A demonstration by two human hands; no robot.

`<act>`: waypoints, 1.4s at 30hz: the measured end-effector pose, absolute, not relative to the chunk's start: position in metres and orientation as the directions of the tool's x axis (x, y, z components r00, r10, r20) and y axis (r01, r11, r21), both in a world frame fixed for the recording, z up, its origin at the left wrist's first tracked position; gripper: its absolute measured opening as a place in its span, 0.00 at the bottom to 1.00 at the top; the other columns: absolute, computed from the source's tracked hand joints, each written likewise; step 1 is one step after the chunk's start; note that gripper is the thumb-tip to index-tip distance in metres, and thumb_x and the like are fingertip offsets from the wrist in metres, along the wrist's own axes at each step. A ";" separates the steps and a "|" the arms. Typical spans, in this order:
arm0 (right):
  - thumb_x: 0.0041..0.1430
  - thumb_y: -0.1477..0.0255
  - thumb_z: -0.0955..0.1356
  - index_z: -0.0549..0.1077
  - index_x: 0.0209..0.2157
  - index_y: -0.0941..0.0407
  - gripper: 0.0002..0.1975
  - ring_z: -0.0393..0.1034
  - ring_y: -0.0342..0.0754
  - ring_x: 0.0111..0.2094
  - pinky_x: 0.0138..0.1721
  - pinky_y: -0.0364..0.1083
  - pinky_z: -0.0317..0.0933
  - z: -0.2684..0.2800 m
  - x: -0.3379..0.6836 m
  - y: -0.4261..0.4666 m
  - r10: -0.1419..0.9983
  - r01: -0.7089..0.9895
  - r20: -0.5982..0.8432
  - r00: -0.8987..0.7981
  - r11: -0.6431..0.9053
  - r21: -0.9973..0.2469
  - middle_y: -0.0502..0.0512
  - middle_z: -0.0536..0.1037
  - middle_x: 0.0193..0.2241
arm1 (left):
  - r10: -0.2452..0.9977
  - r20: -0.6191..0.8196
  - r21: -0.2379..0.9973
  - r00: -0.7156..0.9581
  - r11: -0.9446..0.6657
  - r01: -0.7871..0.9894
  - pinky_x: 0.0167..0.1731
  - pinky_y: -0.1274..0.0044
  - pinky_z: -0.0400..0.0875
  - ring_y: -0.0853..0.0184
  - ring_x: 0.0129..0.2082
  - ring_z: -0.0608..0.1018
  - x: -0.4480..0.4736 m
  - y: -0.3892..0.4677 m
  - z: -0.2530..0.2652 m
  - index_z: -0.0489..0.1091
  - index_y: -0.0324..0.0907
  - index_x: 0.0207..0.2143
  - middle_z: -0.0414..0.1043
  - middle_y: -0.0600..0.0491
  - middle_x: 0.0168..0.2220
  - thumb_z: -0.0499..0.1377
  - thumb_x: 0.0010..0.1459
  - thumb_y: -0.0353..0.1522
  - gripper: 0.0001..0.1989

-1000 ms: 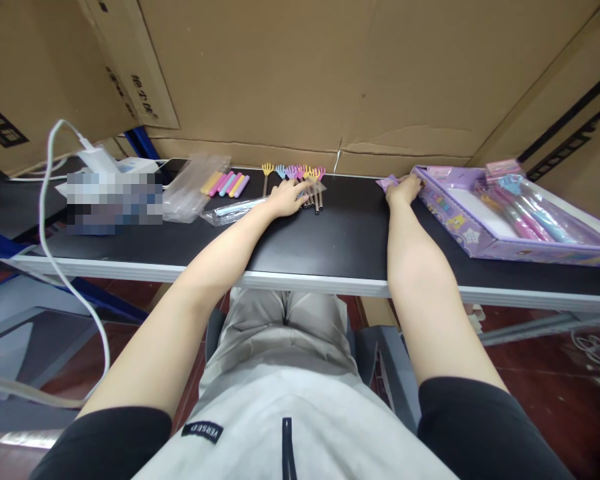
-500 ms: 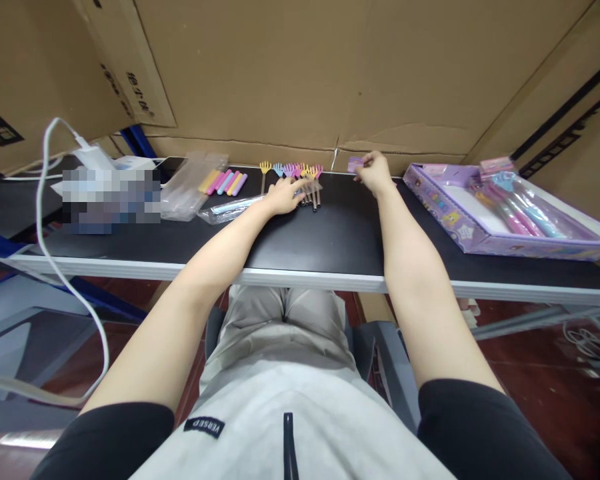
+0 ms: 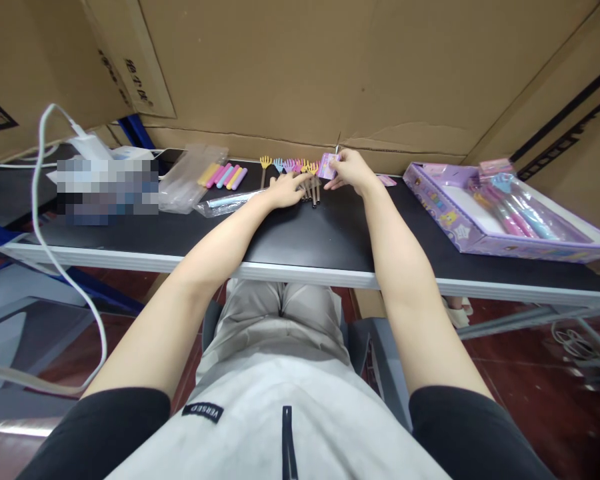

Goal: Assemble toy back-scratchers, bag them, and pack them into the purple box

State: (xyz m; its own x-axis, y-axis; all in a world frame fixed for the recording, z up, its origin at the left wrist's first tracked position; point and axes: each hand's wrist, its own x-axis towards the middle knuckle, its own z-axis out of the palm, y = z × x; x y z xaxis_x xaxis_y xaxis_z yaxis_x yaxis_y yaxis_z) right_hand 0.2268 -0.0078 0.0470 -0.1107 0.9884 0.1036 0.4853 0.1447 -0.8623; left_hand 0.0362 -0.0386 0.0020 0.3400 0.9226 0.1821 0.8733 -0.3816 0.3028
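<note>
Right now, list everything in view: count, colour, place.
Clawed rods: several, multicoloured tips, table centre.
Cards: two, purplish, right of rods.
Handles: about six, yellow, pink, blue, purple, left of rods.
Bagged stick: one, pale blue, nearer than handles.
Clear bags: uncountable, transparent, left of handles.
Cable: one, white, far left.
Tray: one, purple, right.
Wrapped items: several, pink and blue, in tray.
Table: one, black, beneath.
Cardboard: several panels, brown, behind and sides.
Left hand: one, bare, over rods.
Right hand: one, bare, holding a card.
Sleeves: two, black, bottom corners.

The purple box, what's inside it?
Clear plastic packets with pink and blue things inside lie in the purple box. Whatever is directly underneath the packets is covered, so I can't tell.
</note>
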 end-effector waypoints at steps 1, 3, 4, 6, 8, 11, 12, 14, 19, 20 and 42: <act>0.66 0.72 0.71 0.65 0.42 0.55 0.09 0.76 0.48 0.29 0.31 0.46 0.72 0.047 0.226 -0.011 0.990 0.467 0.083 -0.117 0.129 -0.875 0.53 0.73 0.29 | 0.923 0.174 0.306 0.344 -0.383 0.871 0.67 0.43 0.54 0.42 0.72 0.61 0.037 -0.040 0.004 0.56 0.54 0.74 0.60 0.42 0.72 0.52 0.67 0.36 0.34; 0.67 0.71 0.70 0.65 0.43 0.55 0.10 0.76 0.48 0.29 0.30 0.46 0.72 0.046 0.227 -0.014 0.990 0.452 0.070 -0.124 0.119 -0.884 0.54 0.74 0.30 | 0.924 0.148 0.296 0.352 -0.381 0.876 0.67 0.44 0.54 0.42 0.73 0.60 0.041 -0.042 0.009 0.55 0.53 0.75 0.58 0.42 0.73 0.53 0.68 0.39 0.34; 0.67 0.72 0.70 0.65 0.43 0.55 0.09 0.76 0.48 0.28 0.29 0.45 0.72 0.046 0.228 -0.016 0.990 0.454 0.069 -0.126 0.120 -0.883 0.54 0.74 0.30 | 0.926 0.133 0.284 0.353 -0.377 0.882 0.68 0.45 0.54 0.43 0.73 0.59 0.043 -0.043 0.012 0.55 0.53 0.75 0.57 0.42 0.74 0.54 0.68 0.40 0.34; 0.67 0.75 0.69 0.65 0.43 0.55 0.08 0.76 0.47 0.27 0.28 0.44 0.71 0.045 0.230 -0.016 0.989 0.471 0.077 -0.126 0.128 -0.873 0.53 0.74 0.29 | 0.931 0.102 0.257 0.352 -0.366 0.894 0.68 0.47 0.54 0.43 0.73 0.59 0.049 -0.043 0.017 0.54 0.52 0.75 0.57 0.41 0.74 0.56 0.67 0.41 0.36; 0.64 0.80 0.69 0.66 0.41 0.55 0.08 0.74 0.45 0.26 0.27 0.42 0.70 0.045 0.231 -0.017 0.989 0.498 0.091 -0.119 0.139 -0.856 0.52 0.74 0.27 | 0.939 0.071 0.243 0.337 -0.344 0.907 0.69 0.48 0.54 0.44 0.73 0.61 0.054 -0.042 0.022 0.53 0.52 0.76 0.57 0.42 0.73 0.57 0.67 0.41 0.37; 0.61 0.84 0.69 0.67 0.36 0.56 0.10 0.72 0.42 0.24 0.25 0.39 0.65 0.047 0.233 -0.019 0.990 0.544 0.104 -0.093 0.138 -0.828 0.51 0.74 0.25 | 0.947 0.045 0.248 0.318 -0.319 0.915 0.70 0.49 0.54 0.45 0.72 0.62 0.059 -0.039 0.025 0.53 0.53 0.75 0.59 0.44 0.73 0.58 0.67 0.40 0.36; 0.61 0.85 0.69 0.66 0.34 0.56 0.10 0.71 0.42 0.23 0.24 0.38 0.63 0.047 0.233 -0.021 0.991 0.556 0.101 -0.085 0.131 -0.820 0.51 0.74 0.24 | 0.948 0.049 0.255 0.315 -0.317 0.914 0.70 0.48 0.55 0.45 0.72 0.63 0.060 -0.039 0.024 0.54 0.53 0.75 0.61 0.44 0.72 0.57 0.68 0.39 0.35; 0.62 0.84 0.70 0.66 0.32 0.56 0.11 0.68 0.40 0.21 0.22 0.37 0.59 0.049 0.233 -0.024 0.993 0.572 0.089 -0.073 0.114 -0.812 0.51 0.73 0.23 | 0.947 0.084 0.270 0.310 -0.321 0.908 0.69 0.47 0.56 0.46 0.71 0.63 0.061 -0.038 0.020 0.58 0.51 0.73 0.63 0.42 0.70 0.56 0.69 0.39 0.32; 0.62 0.82 0.72 0.65 0.28 0.56 0.14 0.58 0.36 0.17 0.17 0.37 0.51 0.050 0.235 -0.029 0.998 0.543 0.021 -0.062 0.051 -0.838 0.48 0.70 0.20 | 0.934 0.184 0.330 0.306 -0.352 0.876 0.67 0.44 0.58 0.43 0.70 0.64 0.060 -0.032 0.006 0.64 0.49 0.71 0.64 0.38 0.68 0.56 0.69 0.36 0.29; 0.61 0.81 0.73 0.65 0.28 0.56 0.15 0.57 0.36 0.17 0.17 0.37 0.51 0.049 0.236 -0.029 0.998 0.533 0.010 -0.061 0.041 -0.845 0.48 0.70 0.19 | 0.930 0.198 0.341 0.309 -0.361 0.868 0.66 0.43 0.59 0.42 0.70 0.64 0.059 -0.031 0.004 0.65 0.49 0.70 0.64 0.38 0.68 0.57 0.68 0.36 0.29; 0.64 0.82 0.72 0.68 0.25 0.58 0.15 0.59 0.37 0.15 0.18 0.38 0.53 0.043 0.237 -0.031 0.995 0.591 -0.083 -0.048 -0.039 -0.806 0.47 0.67 0.15 | 0.867 0.296 0.352 0.401 -0.489 0.798 0.67 0.51 0.61 0.46 0.69 0.66 0.043 -0.020 -0.008 0.65 0.42 0.67 0.65 0.38 0.68 0.62 0.63 0.39 0.31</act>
State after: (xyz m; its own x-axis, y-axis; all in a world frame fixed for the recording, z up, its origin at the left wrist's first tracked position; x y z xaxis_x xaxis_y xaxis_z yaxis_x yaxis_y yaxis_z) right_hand 0.2365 -0.0307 0.0426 -0.0475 0.9954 -0.0830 0.5910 -0.0390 -0.8057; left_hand 0.0431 -0.0198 -0.0079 0.4011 0.8669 0.2958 0.7978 -0.4893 0.3522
